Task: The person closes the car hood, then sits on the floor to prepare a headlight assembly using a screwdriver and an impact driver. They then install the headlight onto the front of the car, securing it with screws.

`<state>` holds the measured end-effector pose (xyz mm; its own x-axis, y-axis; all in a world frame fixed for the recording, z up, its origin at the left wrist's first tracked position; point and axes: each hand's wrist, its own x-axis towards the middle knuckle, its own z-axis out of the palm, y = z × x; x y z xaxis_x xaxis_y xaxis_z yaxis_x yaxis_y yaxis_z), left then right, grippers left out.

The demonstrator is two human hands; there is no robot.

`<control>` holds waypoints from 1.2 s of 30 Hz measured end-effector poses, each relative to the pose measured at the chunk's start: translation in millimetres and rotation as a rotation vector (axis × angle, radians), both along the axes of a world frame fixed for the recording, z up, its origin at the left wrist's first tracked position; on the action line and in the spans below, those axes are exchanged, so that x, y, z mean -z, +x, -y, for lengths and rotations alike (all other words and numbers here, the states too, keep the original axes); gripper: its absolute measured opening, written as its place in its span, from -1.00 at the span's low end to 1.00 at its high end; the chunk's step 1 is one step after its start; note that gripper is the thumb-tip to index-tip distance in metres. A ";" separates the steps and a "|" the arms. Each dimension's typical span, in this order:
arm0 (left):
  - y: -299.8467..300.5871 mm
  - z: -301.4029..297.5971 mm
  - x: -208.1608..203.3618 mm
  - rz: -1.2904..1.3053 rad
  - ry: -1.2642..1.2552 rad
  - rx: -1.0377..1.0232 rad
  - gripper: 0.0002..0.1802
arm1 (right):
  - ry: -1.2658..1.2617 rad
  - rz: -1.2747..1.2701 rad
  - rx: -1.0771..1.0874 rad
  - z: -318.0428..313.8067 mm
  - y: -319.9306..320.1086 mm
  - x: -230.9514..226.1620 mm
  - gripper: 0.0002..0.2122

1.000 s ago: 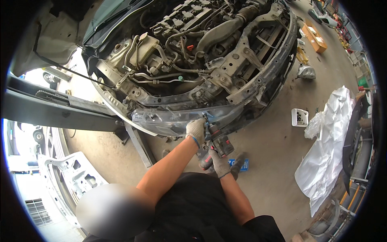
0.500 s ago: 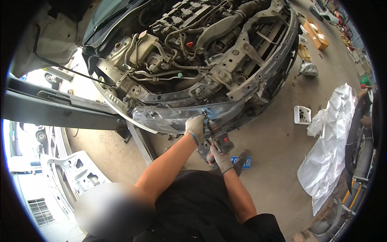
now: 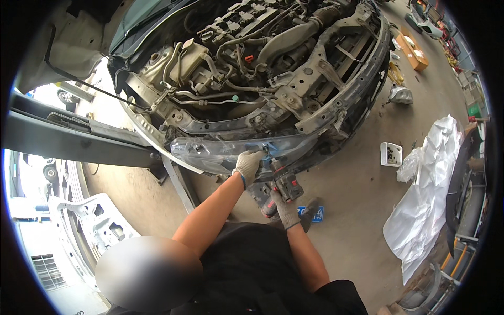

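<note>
My right hand (image 3: 286, 211), in a knitted grey glove, grips a black and red cordless drill driver (image 3: 287, 185) by its handle. The driver's nose points up toward the lower edge of a clear-lensed headlight (image 3: 210, 149) at the car's front corner. Whether the bit touches anything there is too small to tell. Just left of the nose, my gloved left hand (image 3: 249, 166) has its fingers drawn together at the headlight's edge. What they pinch, if anything, is hidden. Bluish colour shows on the headlight (image 3: 262, 146) behind the fingertips.
Above lies the exposed engine bay (image 3: 252, 58). A lift arm (image 3: 84, 134) reaches in from the left. A white tray of small parts (image 3: 391, 154), crumpled white sheeting (image 3: 425, 194), a loose headlamp (image 3: 400, 95) and a cardboard box (image 3: 412, 50) lie on the right-hand floor. A blue plate (image 3: 317, 213) is by my foot.
My left hand has shifted slightly left along the headlight. The driver's nose has drawn back a little from the headlight, toward me. My right hand still grips it.
</note>
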<state>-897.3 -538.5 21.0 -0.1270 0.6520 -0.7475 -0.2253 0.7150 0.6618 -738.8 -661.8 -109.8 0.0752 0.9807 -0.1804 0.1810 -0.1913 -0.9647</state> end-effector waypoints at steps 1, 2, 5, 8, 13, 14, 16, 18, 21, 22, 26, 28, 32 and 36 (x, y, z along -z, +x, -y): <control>0.4 -1.1 1.3 -0.005 0.018 0.023 -0.78 | -0.024 0.000 0.048 1.0 -1.6 3.8 -0.64; -2.5 0.8 3.2 -0.015 0.031 0.039 -0.78 | -0.018 -0.076 0.075 1.7 -5.4 -5.9 -0.63; -1.5 1.2 -2.5 -0.052 0.017 0.031 -0.77 | -0.014 -0.277 0.146 -2.9 -7.9 -38.6 -0.61; -2.1 -2.9 -4.7 0.010 -0.018 0.023 -0.76 | -0.025 -0.418 0.154 -4.4 -2.5 -12.2 -0.58; -11.8 -4.2 -7.1 0.088 -0.098 0.069 -0.80 | -0.046 -0.113 0.009 -1.8 -0.4 -36.3 -0.59; -9.2 -3.4 -1.5 0.086 -0.080 0.044 -0.79 | -0.050 -0.083 0.005 -1.6 0.7 -36.8 -0.58; -6.3 -0.2 9.4 0.080 -0.045 -0.016 -0.78 | -0.060 -0.025 -0.015 -0.5 1.5 -34.0 -0.58; -3.2 -0.2 11.5 0.056 -0.038 0.008 -0.77 | -0.087 -0.090 0.035 1.2 -0.7 -29.7 -0.56; -1.8 2.3 11.8 0.063 -0.034 0.003 -0.77 | -0.191 -0.358 0.109 3.5 -10.2 -21.8 -0.54; -1.5 3.3 11.4 0.072 -0.033 -0.005 -0.76 | -0.110 -0.176 0.049 4.8 -9.6 -20.0 -0.55; 9.5 1.6 4.2 0.019 -0.010 -0.050 -0.75 | -0.087 -0.256 0.112 -0.4 -10.8 -47.2 -0.59; 8.2 2.5 0.1 0.038 -0.019 -0.051 -0.76 | -0.054 -0.269 0.118 -3.5 -14.2 -54.9 -0.62; 7.0 4.8 -0.2 -0.018 0.035 0.007 -0.79 | -0.146 -0.367 0.157 -4.3 -21.2 -66.8 -0.66; 2.2 0.2 -0.1 0.001 0.019 0.093 -0.75 | -0.182 -0.543 0.225 0.9 -26.0 -73.5 -0.67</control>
<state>-895.1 -538.7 21.1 -0.0642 0.6751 -0.7349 -0.1591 0.7201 0.6754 -764.8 -662.7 -36.3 0.1274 0.9011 -0.4144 -0.3912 -0.3382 -0.8559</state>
